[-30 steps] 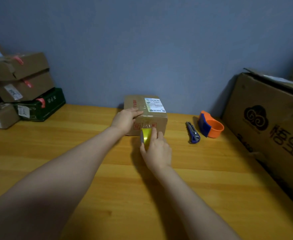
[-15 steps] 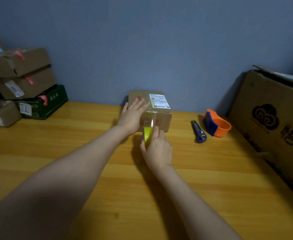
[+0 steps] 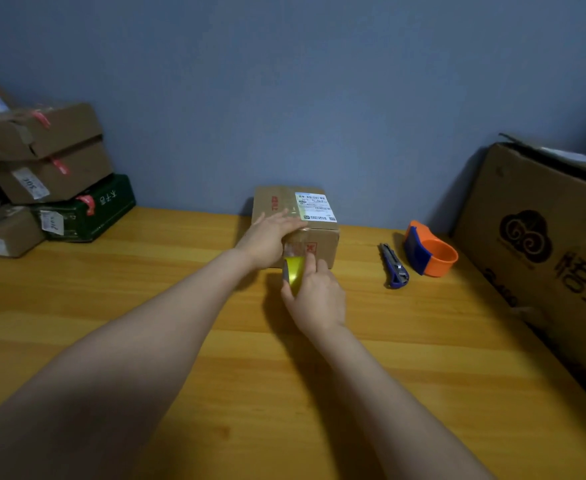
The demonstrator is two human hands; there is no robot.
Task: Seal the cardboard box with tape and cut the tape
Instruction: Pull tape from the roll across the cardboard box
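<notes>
A small cardboard box (image 3: 322,242) with a white shipping label stands on the wooden table near the wall. My left hand (image 3: 270,235) lies flat on its top front edge, fingers pressing down over clear tape. My right hand (image 3: 315,296) grips a yellow-green tape roll (image 3: 294,273) just in front of the box's near face. A strip of clear tape runs from the roll up the box front. A blue utility knife (image 3: 394,266) lies on the table to the right of the box.
An orange and blue tape dispenser (image 3: 430,253) sits beside the knife. A large printed carton (image 3: 540,251) stands at the right edge. Stacked parcels (image 3: 38,168) and a green box (image 3: 87,209) fill the far left. The wooden table (image 3: 146,289) extends toward me.
My left hand has slid rightward along the box's top front edge and flattened onto the tape. My right hand keeps the roll low at the box front.
</notes>
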